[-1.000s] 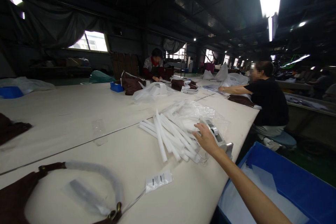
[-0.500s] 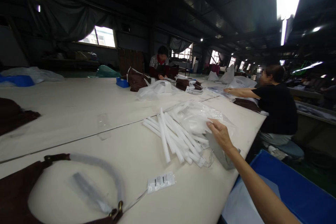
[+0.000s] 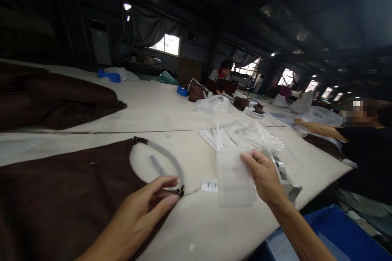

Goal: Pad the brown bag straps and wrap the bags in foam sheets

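Note:
My right hand (image 3: 265, 175) pinches thin translucent white sheets (image 3: 234, 179) between thumb and fingers, holding them up over the table. My left hand (image 3: 150, 202) is partly open, thumb and index finger apart, at the metal ring (image 3: 182, 190) where the handle of a dark brown bag (image 3: 76, 187) ends. Whether the fingertips touch the strap is hard to see. A clear grey sleeve (image 3: 170, 157) wraps the curved handle. A white printed tag (image 3: 209, 186) hangs from the ring by a cord and lies partly behind the sheets.
White tubes (image 3: 220, 136) and a crumpled clear plastic bag (image 3: 260, 132) lie behind the sheets. A grey tape dispenser (image 3: 284, 177) stands beside my right hand. A blue bin (image 3: 339, 228) sits below the table edge. Co-workers sit at the right (image 3: 372, 151) and the far side (image 3: 222, 75).
My right hand has come back from beside the white tubes, now with the translucent sheets in it. My left hand has come into view by the bag handle. The view has turned left.

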`<state>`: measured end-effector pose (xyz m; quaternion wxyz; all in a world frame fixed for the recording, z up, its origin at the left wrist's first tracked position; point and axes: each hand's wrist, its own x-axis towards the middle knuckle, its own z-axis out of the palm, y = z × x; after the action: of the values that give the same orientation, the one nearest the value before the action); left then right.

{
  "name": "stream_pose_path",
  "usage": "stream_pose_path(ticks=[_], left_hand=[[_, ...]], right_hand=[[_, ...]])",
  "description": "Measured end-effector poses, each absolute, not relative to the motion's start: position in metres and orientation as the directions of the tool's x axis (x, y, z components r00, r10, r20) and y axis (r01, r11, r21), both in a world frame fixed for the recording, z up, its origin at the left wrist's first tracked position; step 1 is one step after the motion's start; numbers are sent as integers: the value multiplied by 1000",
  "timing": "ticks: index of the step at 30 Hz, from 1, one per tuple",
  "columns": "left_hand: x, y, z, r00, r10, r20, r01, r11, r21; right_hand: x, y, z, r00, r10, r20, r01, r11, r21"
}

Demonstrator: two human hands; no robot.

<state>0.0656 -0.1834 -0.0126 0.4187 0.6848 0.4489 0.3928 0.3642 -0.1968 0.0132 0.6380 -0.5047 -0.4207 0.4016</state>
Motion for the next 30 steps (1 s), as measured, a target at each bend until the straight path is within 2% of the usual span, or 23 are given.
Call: stream_pose_path(ticks=[1,3,6,8,12,15,18,20,22,23,25,27,28,30], left_hand=[[74,-187,-14,325,939,116,272,-210,939],[90,-193,-18,340,934,111,257,-206,944],[103,-199,-28,351,903,248,355,-373,857],[100,-204,-37,376,880,289,412,-438,799],[86,-210,-52,351,925,149,485,-316,816],[81,-213,-56,325,941,94,471,-247,847],[79,-213,-55,324,944,56,472,-213,856],[77,-210,-51,318,947,36,501,-200,842],[73,-204,-46,290,957,25,506,-176,845],[71,-199,-43,267,963,25,493,-159,855],[68,-186,-36,221,974,38,448,-136,884],[67,-172,-27,193,979,60,403,-134,905],[69,-165,-23,185,980,74,382,-141,913],[75,-152,-14,179,978,108,341,-165,926]], right_hand=[[346,-201,7,282,955,93,-115,130,-985],[315,-209,-7,204,978,37,-124,63,-990],[285,-218,-29,140,990,-10,-133,9,-991],[275,-222,-43,128,991,-43,-166,-21,-986],[269,-226,-67,106,989,-106,-225,-80,-971],[269,-223,-79,73,988,-135,-229,-115,-967],[281,-202,-77,46,989,-142,-126,-135,-983],[298,-174,-62,116,990,-79,80,-88,-993],[321,-143,-39,250,965,81,398,-26,-917],[334,-128,-25,288,948,135,451,-9,-893],[353,-111,-1,386,896,221,513,-9,-858],[360,-113,13,391,883,258,518,20,-855],[357,-120,15,329,916,231,489,44,-871],[344,-143,10,78,994,75,327,45,-944]])
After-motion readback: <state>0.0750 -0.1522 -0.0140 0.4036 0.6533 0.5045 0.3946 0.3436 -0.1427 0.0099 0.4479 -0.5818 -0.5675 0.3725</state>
